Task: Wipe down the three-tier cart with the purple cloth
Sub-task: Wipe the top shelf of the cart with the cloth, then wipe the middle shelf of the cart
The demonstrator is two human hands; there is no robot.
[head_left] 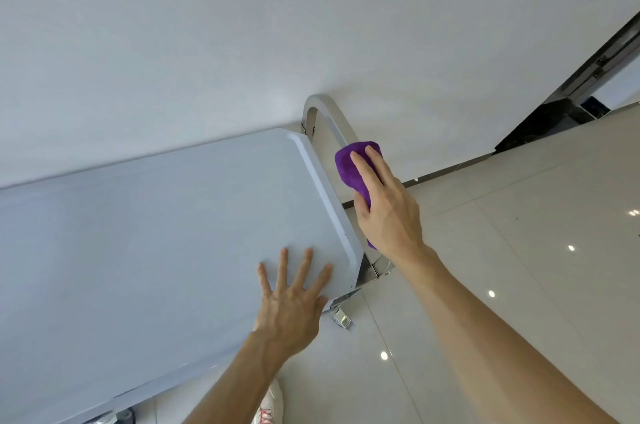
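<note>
The right hand's fingers [372, 164] are lying fairly straight over the purple cloth [351, 167], with the thumb tucked against the cloth's near side, so the right hand [388, 212] is pressing and holding the bunched cloth on the cart's metal handle bar [329, 115]. The cloth is wrapping the bar just beyond the right end of the top shelf, and a little purple is showing below the wrist. The left hand's fingers [306, 264] are spreading wide and flat, holding nothing, and the left hand [291, 306] is resting palm-down on the near right corner of the pale blue top shelf [156, 233] of the cart. Below that corner a metal bracket [343, 318] is showing. The cart is standing against a white wall [242, 25] on a glossy tiled floor [519, 250]. A white shoe with red laces [270, 406] is showing at the bottom edge, and a dark door frame [588, 70] is standing at upper right.
</note>
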